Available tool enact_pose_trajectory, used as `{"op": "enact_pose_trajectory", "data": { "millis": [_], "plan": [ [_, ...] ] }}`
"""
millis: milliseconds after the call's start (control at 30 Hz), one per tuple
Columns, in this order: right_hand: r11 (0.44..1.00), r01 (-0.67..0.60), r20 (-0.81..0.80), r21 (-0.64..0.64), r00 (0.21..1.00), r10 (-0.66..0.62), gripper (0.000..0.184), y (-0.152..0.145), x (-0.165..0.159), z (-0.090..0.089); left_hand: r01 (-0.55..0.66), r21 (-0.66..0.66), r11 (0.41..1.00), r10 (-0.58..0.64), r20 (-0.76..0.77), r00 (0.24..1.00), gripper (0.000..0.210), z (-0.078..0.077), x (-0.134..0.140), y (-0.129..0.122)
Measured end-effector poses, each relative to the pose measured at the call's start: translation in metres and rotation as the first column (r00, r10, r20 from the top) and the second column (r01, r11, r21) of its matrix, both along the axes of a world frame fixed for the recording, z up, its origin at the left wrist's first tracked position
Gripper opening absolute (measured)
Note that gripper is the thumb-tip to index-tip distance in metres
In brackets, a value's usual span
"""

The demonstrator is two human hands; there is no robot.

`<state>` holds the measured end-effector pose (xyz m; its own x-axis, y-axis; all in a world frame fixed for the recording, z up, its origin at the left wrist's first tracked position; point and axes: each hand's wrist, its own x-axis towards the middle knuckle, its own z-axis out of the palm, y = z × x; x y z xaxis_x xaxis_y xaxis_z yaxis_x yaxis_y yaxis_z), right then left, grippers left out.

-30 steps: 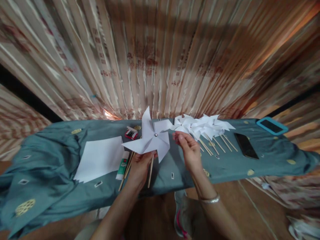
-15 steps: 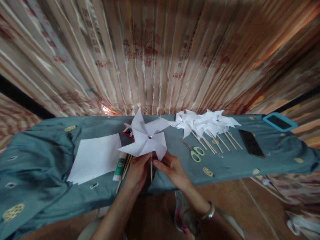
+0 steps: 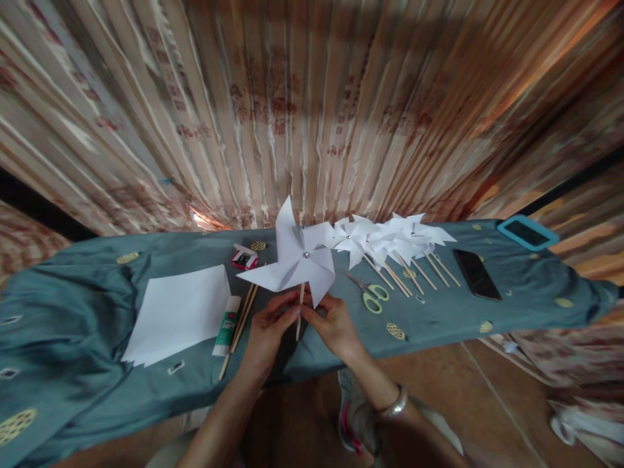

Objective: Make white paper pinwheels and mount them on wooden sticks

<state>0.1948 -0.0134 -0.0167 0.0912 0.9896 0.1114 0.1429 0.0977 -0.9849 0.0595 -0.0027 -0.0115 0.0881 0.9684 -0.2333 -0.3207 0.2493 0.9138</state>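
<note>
A white paper pinwheel with a shiny pin at its centre stands upright in front of me on a thin wooden stick. My left hand pinches the stick from the left, just below the paper blades. From the other side, my right hand closes its thumb and fingers on the same stick, thumb tips almost meeting. Left of my hands lie loose wooden sticks and a green-and-white glue stick. Scissors with pale green handles rest to the right.
Stacked white paper lies on the left of the cloth-covered table. A small red box sits behind the sticks. Several finished pinwheels overlap at the back right, beside a dark phone and a blue-framed tablet.
The pinwheel has turned a little and moved slightly up and right in view. My right hand has come from beside the stick to grip it. The camera view has shifted slightly.
</note>
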Motion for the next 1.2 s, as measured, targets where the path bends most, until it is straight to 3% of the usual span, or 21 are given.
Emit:
{"op": "enact_pose_trajectory", "data": {
  "millis": [200,367,500,633,767,933,1100,1167,1200],
  "plan": [
    [0.999,0.039,-0.041,0.031,0.998,-0.038,0.018,0.006,0.01,0.005,0.066,-0.099,0.993,-0.078,-0.127,0.989,0.034,-0.002,0.0,-0.005],
    [1.0,-0.022,-0.097,-0.008,0.995,0.021,0.022,0.006,0.012,0.006,0.056,-0.096,0.994,-0.07,-0.15,0.986,0.031,-0.002,0.0,-0.004],
    [0.997,-0.073,-0.164,-0.008,0.984,0.071,0.037,0.009,0.026,0.02,0.022,-0.083,0.996,-0.037,-0.181,0.983,0.029,-0.001,-0.001,-0.002],
    [1.0,-0.003,-0.288,-0.001,0.958,0.003,0.042,0.016,0.039,0.032,0.022,-0.06,0.998,-0.034,-0.213,0.977,0.029,-0.002,-0.004,-0.002],
    [0.998,0.03,-0.301,-0.054,0.953,-0.044,0.042,0.02,0.038,0.032,0.035,-0.026,0.999,-0.04,-0.24,0.97,0.027,-0.005,-0.005,-0.002],
    [0.993,-0.058,-0.403,-0.102,0.915,0.012,0.039,0.017,0.024,0.03,0.011,0.023,1.0,-0.005,-0.267,0.964,0.023,-0.007,-0.007,-0.001],
    [0.938,-0.315,-0.381,-0.144,0.893,0.241,0.045,0.011,0.03,0.037,0.032,0.025,0.999,-0.024,-0.27,0.963,0.025,-0.004,-0.011,0.0],
    [0.939,-0.3,-0.333,-0.167,0.914,0.233,0.058,0.012,0.043,0.039,0.032,0.02,0.999,-0.025,-0.262,0.965,0.026,-0.003,-0.012,0.0],
    [0.964,-0.211,-0.294,-0.16,0.943,0.157,0.061,0.014,0.05,0.039,0.026,0.016,1.0,-0.021,-0.261,0.965,0.026,-0.002,-0.013,0.0]
  ]
}}
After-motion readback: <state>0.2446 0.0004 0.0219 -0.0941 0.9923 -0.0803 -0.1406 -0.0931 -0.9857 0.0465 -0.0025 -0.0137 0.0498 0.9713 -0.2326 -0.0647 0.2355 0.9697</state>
